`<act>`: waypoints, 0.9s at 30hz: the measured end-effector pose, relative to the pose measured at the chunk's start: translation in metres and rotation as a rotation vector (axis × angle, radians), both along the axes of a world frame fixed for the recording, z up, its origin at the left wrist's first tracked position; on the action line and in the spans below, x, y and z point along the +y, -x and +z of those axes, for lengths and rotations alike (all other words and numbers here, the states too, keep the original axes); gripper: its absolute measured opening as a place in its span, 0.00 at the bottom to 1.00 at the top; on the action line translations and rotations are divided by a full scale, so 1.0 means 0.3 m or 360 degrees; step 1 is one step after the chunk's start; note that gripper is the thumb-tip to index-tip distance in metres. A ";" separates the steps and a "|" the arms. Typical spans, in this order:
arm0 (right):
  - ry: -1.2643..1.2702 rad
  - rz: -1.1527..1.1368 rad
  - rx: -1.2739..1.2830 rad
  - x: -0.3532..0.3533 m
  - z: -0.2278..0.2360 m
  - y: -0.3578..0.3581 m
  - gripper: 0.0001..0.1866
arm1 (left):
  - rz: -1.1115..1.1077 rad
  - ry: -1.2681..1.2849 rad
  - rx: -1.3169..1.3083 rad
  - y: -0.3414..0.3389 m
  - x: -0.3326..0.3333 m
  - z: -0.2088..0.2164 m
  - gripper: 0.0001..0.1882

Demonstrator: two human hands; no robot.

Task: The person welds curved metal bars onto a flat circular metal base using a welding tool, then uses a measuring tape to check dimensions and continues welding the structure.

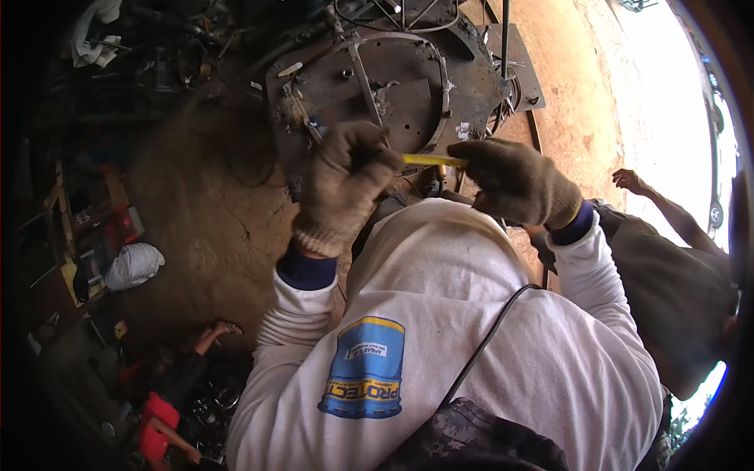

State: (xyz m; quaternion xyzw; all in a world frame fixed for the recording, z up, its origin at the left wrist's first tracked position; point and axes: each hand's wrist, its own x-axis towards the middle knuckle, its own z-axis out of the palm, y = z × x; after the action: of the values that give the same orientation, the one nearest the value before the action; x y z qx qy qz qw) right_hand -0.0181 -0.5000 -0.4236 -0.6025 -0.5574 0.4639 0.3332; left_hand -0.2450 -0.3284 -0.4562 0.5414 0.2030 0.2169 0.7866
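A: What is the layout, largest item first?

B: A dark metal surface lies across the upper middle of the view. A curved metal ring rests on it.

A: What comes next in size, and in what state?

B: The left hand and the right hand, both gloved, sit at the ring's near side. The left is curled closed; the right points inward, its thumb hidden. Each appears to pinch the yellow tape.

A: Where is the tape, and how is it aligned?

B: It spans the gap between the hands. Its long axis runs side to side, dipping slightly rightward.

A: Which hand is nearer?

B: Neither; the tape meets both. Whether it touches the ring cannot be told.
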 end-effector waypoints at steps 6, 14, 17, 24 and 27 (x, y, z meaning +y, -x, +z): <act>0.0346 -0.0480 0.0510 -0.049 0.050 -0.185 0.25 | 0.0330 -0.0441 0.0124 0.036 0.151 0.122 0.12; -0.0013 -0.0155 -0.0612 0.089 -0.076 -0.367 0.21 | 0.0574 -0.0659 0.0872 0.139 0.324 0.027 0.14; -0.0125 0.0112 -0.0904 0.190 -0.116 -0.376 0.21 | 0.0251 -0.0772 0.1086 0.042 0.323 -0.019 0.12; 0.0123 0.0099 -0.0944 0.297 -0.119 -0.346 0.20 | -0.0329 -0.0365 0.0859 -0.088 0.438 -0.039 0.13; 0.0310 0.0094 -0.0889 0.337 -0.102 -0.339 0.20 | -0.0453 -0.0834 0.0928 -0.133 0.418 -0.025 0.16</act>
State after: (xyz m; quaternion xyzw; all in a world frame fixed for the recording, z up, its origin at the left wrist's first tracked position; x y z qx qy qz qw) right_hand 0.0836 -0.3989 -0.4542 -0.7195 -0.5977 0.3410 0.0938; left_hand -0.2052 -0.2030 -0.4638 0.7846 0.2783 -0.0121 0.5540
